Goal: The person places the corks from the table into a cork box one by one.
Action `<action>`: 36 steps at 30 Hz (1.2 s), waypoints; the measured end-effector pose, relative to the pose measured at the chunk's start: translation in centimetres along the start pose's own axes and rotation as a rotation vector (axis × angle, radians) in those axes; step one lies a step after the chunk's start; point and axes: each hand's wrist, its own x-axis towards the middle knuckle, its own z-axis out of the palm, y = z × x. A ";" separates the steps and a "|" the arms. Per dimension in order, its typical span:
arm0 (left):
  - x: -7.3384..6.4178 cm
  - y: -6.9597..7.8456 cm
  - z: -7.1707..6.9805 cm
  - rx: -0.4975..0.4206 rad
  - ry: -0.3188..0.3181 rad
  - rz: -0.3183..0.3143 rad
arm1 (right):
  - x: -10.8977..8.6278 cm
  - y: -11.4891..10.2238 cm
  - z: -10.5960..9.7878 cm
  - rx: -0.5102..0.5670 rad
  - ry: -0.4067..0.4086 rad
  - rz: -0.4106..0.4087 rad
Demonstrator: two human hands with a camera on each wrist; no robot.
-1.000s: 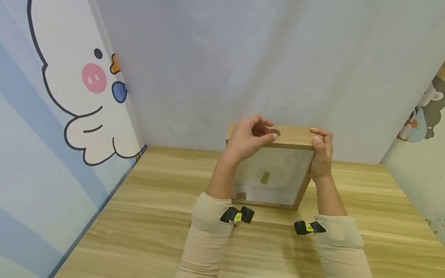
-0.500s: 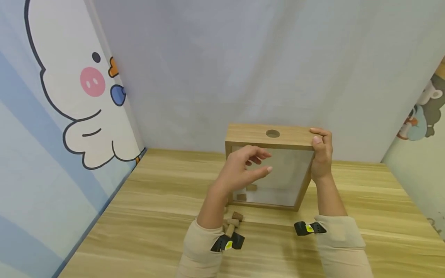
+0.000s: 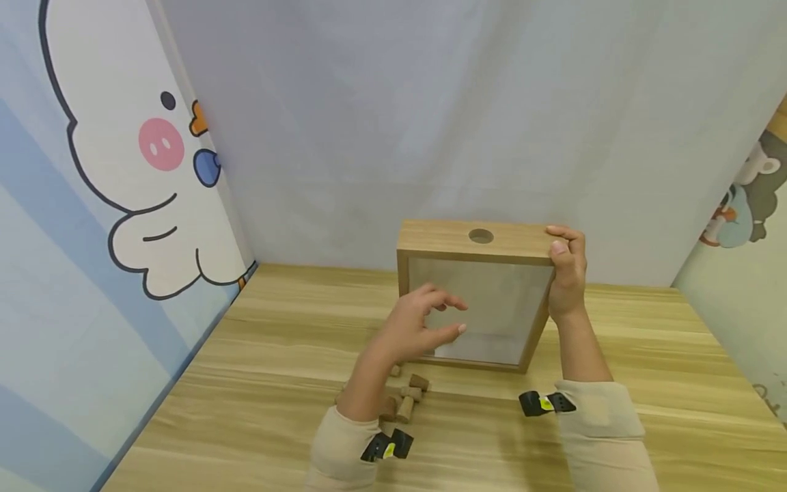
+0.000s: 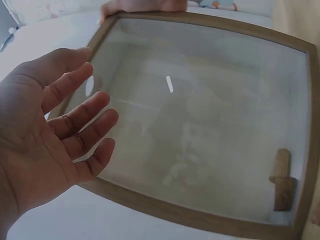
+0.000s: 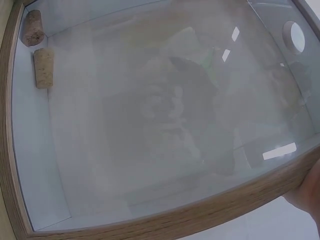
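A wooden display box [image 3: 439, 237] with a clear front and a round hole [image 3: 481, 236] in its top stands upright on the table. My right hand [image 3: 568, 277] grips its upper right corner, thumb on the top edge. My left hand [image 3: 408, 331] is in front of the pane, fingers spread and loosely bent, holding nothing. Two corks lie inside the box at its bottom, a darker cork [image 5: 33, 28] and a paler cork [image 5: 44, 68]. Several loose corks [image 3: 405, 408] lie on the table below my left hand, partly hidden by its wrist.
The wood-grain table [image 3: 277, 410] reaches back to a pale curtain [image 3: 369, 137] close behind the box. A cartoon-printed wall [image 3: 104, 171] borders the left side, and another printed wall [image 3: 732, 273] borders the right.
My left hand has come away from the hole and down in front of the pane, fingers parting. A cork dropped inside the box to the bottom. My right hand stays at the corner.
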 end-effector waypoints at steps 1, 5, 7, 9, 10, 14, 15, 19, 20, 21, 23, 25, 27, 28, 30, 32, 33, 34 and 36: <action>-0.3 -0.2 0.1 0.006 -0.017 -0.016 | 0.0 0.0 0.0 -0.005 0.000 0.001; -1.6 -0.9 0.6 0.044 -0.080 -0.087 | 0.0 0.0 0.0 -0.003 0.004 0.003; -2.1 -1.4 0.9 0.077 -0.105 -0.116 | 0.0 0.0 0.1 0.007 0.006 -0.001; -2.7 -1.8 1.2 0.085 -0.124 -0.142 | -0.1 0.1 0.1 0.019 0.004 -0.004; -3.0 -2.0 1.3 0.088 -0.132 -0.153 | 0.0 0.1 0.1 0.022 0.003 -0.006; -4.1 -2.8 1.7 0.083 -0.154 -0.203 | 0.0 0.0 0.1 0.008 0.001 -0.015; -4.4 -3.0 1.7 0.088 -0.159 -0.216 | 0.0 0.0 0.1 0.002 0.002 -0.018; -5.4 -3.5 2.1 0.092 -0.186 -0.270 | 0.0 -0.1 0.1 0.005 0.004 -0.019; -5.7 -3.7 2.2 0.088 -0.195 -0.286 | 0.0 -0.1 0.1 0.009 0.006 -0.018; -5.9 -3.9 2.3 0.083 -0.204 -0.302 | 0.0 -0.1 0.1 0.012 0.006 -0.015; -6.4 -4.2 2.5 0.065 -0.221 -0.333 | 0.0 -0.1 0.1 0.017 0.007 -0.013; -6.8 -4.6 2.7 0.049 -0.234 -0.361 | -0.1 0.0 0.1 0.019 0.007 -0.010; -7.1 -5.1 2.9 0.041 -0.243 -0.381 | -0.1 0.0 0.1 0.021 0.006 -0.008; -7.3 -5.3 3.0 0.038 -0.249 -0.393 | -0.1 0.0 0.1 0.022 0.008 -0.006; -7.6 -5.8 3.2 0.034 -0.263 -0.417 | -0.1 0.1 0.1 0.027 0.010 0.001; -7.8 -6.2 3.4 0.038 -0.276 -0.436 | -0.1 0.0 0.2 0.031 0.014 0.003; -7.9 -6.4 3.4 0.040 -0.281 -0.449 | -0.1 0.0 0.2 0.034 0.016 0.005; -7.9 -6.6 3.5 0.040 -0.283 -0.459 | -0.1 0.0 0.2 0.035 0.017 0.005; -7.9 -6.9 3.6 0.047 -0.284 -0.469 | 0.0 -0.1 0.1 0.033 0.021 0.004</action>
